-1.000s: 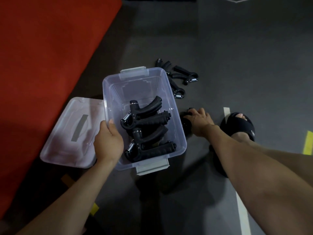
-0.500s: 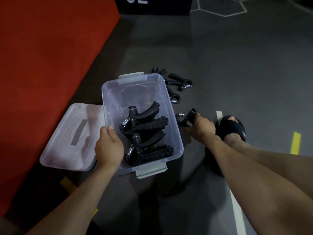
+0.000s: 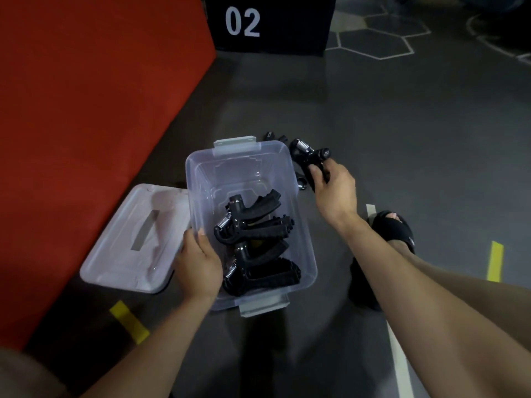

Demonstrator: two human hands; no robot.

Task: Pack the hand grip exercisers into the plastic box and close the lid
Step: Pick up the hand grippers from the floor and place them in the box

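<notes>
A clear plastic box (image 3: 298, 225) stands open on the dark grey floor (image 3: 402, 124), a grey latch tab at its far end and another at its near end; inside, toward the near end, lie two black hand grip exercisers with coiled metal springs, the farther one (image 3: 253, 219) resting partly over the nearer one (image 3: 258, 271), both with their handles pointing to the right wall; the far part of the box floor is bare; the left hand (image 3: 198, 262) is closed over the box's left rim near the near corner, thumb inside the wall and fingers hidden outside it; the right hand (image 3: 334, 191) is raised just beyond the box's far right corner, fingers wrapped around the handles of a third black exerciser (image 3: 309, 155), whose spring end points up and to the left, clear of the floor; behind that corner a few more black exercisers (image 3: 275, 137) lie on the floor, mostly hidden by the box and the hand, so their number cannot be told; the translucent lid (image 3: 135, 239) lies flat on the floor just left of the box, a grey strip along its middle, its right edge touching or nearly touching the box wall; a red mat (image 3: 86, 110) fills the left side, and a black block marked 02 (image 3: 270, 24) stands at the far end; a foot in a black sandal (image 3: 393, 228) rests to the right of the box, beside a white floor line
</notes>
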